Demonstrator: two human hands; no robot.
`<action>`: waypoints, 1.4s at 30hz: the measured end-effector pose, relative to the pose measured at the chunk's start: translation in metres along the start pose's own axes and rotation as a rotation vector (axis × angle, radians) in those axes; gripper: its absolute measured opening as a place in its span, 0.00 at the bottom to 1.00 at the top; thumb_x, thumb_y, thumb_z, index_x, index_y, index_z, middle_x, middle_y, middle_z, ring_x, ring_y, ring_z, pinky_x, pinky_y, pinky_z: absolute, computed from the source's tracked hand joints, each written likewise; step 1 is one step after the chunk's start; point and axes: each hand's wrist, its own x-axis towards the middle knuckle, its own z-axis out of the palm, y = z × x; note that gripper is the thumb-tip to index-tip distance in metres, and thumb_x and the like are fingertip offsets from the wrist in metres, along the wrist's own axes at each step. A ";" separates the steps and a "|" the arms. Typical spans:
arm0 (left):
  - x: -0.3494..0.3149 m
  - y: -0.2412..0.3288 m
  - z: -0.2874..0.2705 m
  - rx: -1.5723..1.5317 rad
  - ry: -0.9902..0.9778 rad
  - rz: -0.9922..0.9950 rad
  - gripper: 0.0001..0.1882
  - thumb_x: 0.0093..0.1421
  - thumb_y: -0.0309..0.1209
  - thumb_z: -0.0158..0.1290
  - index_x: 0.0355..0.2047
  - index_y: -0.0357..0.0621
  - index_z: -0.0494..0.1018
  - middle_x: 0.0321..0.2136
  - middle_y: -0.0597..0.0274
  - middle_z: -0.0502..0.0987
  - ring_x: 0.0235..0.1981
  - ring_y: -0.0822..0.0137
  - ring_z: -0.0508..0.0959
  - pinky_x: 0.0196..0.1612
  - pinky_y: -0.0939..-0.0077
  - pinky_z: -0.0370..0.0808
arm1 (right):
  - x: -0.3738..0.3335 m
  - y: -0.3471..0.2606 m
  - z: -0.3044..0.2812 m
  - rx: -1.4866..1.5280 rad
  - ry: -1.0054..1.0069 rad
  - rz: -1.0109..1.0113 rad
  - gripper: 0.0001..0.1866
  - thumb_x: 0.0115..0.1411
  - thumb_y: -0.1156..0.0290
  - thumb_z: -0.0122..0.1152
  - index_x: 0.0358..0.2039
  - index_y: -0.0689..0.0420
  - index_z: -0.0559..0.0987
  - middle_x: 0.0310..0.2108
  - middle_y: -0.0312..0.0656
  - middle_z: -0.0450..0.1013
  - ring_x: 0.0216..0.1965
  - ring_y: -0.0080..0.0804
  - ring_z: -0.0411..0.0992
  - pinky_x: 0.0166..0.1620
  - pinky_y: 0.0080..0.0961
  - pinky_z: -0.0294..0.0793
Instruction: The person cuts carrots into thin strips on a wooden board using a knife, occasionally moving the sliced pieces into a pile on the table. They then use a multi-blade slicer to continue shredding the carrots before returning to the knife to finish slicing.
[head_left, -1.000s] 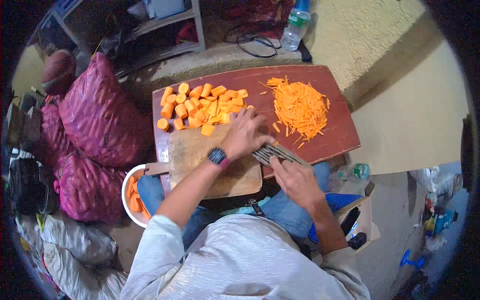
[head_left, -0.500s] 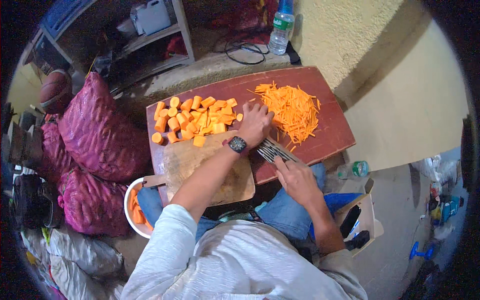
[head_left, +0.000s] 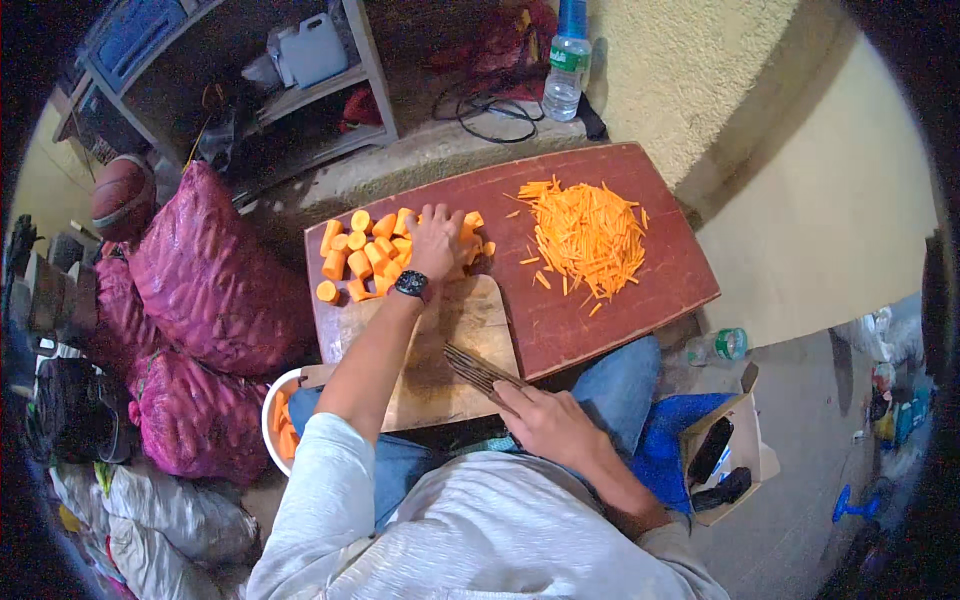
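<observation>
My left hand (head_left: 438, 245), a watch on its wrist, reaches over a group of cut carrot pieces (head_left: 362, 240) on the far left of the red-brown table (head_left: 560, 335). Its fingers are spread and touch the pieces; the palm hides some of them. My right hand (head_left: 548, 423) grips the near end of a flat dark tool with parallel strips (head_left: 482, 372), which slants over the wooden cutting board (head_left: 465, 325). A heap of shredded carrot (head_left: 590, 240) lies on the table's right side.
Left of the table stand full pink mesh sacks (head_left: 225, 275) and a white bucket (head_left: 272, 425) holding carrots. A water bottle (head_left: 565, 80) and a black cable (head_left: 490, 118) are on the ledge behind. An open carton (head_left: 765, 460) sits on the right.
My left hand has left the tool and the shreds and moved left onto the carrot pieces. My right hand has drawn the striped tool left and nearer, over the board.
</observation>
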 end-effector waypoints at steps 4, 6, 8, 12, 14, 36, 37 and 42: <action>0.016 -0.023 0.009 0.068 -0.070 -0.032 0.29 0.55 0.47 0.69 0.58 0.56 0.82 0.53 0.57 0.79 0.58 0.49 0.74 0.59 0.31 0.67 | 0.001 0.002 0.007 0.009 -0.061 0.025 0.20 0.69 0.65 0.65 0.58 0.60 0.78 0.48 0.57 0.84 0.41 0.60 0.84 0.39 0.52 0.87; 0.024 -0.035 0.012 0.093 -0.235 0.005 0.22 0.56 0.44 0.68 0.51 0.53 0.85 0.50 0.56 0.81 0.57 0.49 0.76 0.58 0.31 0.68 | 0.002 0.002 0.007 0.020 -0.069 0.029 0.20 0.69 0.65 0.65 0.58 0.60 0.78 0.49 0.58 0.83 0.41 0.61 0.84 0.40 0.52 0.87; 0.030 -0.037 0.015 0.128 -0.235 0.008 0.14 0.57 0.39 0.64 0.42 0.49 0.84 0.48 0.56 0.82 0.55 0.49 0.77 0.59 0.30 0.67 | 0.002 0.001 0.006 0.053 -0.056 0.039 0.21 0.69 0.65 0.66 0.59 0.59 0.78 0.51 0.59 0.83 0.43 0.61 0.84 0.42 0.53 0.87; 0.029 -0.039 0.016 0.212 -0.215 0.192 0.13 0.58 0.35 0.60 0.43 0.46 0.82 0.47 0.57 0.82 0.55 0.50 0.76 0.61 0.33 0.66 | 0.000 0.002 0.009 0.079 -0.059 0.074 0.22 0.68 0.65 0.67 0.59 0.59 0.78 0.51 0.59 0.83 0.44 0.62 0.84 0.43 0.53 0.87; 0.026 -0.043 0.014 0.256 -0.166 0.264 0.14 0.58 0.33 0.59 0.44 0.45 0.81 0.47 0.57 0.82 0.55 0.51 0.76 0.63 0.34 0.65 | -0.002 0.004 0.010 0.107 -0.043 0.073 0.22 0.68 0.65 0.67 0.60 0.58 0.79 0.50 0.58 0.83 0.43 0.62 0.84 0.43 0.54 0.87; -0.223 0.073 -0.107 -0.261 -0.004 -0.003 0.20 0.62 0.36 0.64 0.53 0.43 0.79 0.48 0.54 0.78 0.52 0.52 0.77 0.61 0.45 0.65 | 0.020 -0.001 -0.010 0.548 0.026 0.289 0.21 0.71 0.71 0.66 0.61 0.68 0.79 0.37 0.52 0.83 0.38 0.31 0.81 0.45 0.31 0.80; -0.219 0.073 -0.109 -0.249 0.011 -0.056 0.21 0.62 0.37 0.66 0.53 0.43 0.79 0.49 0.53 0.77 0.52 0.51 0.76 0.60 0.45 0.65 | 0.025 -0.004 -0.012 0.541 0.010 0.283 0.21 0.71 0.71 0.66 0.61 0.68 0.79 0.37 0.52 0.83 0.38 0.31 0.81 0.45 0.31 0.80; -0.213 0.064 -0.100 -0.339 -0.019 -0.071 0.24 0.61 0.35 0.69 0.55 0.42 0.79 0.49 0.51 0.78 0.52 0.48 0.76 0.57 0.49 0.68 | 0.037 -0.011 -0.009 0.465 -0.108 0.197 0.18 0.73 0.72 0.61 0.61 0.65 0.77 0.36 0.56 0.78 0.32 0.41 0.76 0.41 0.37 0.77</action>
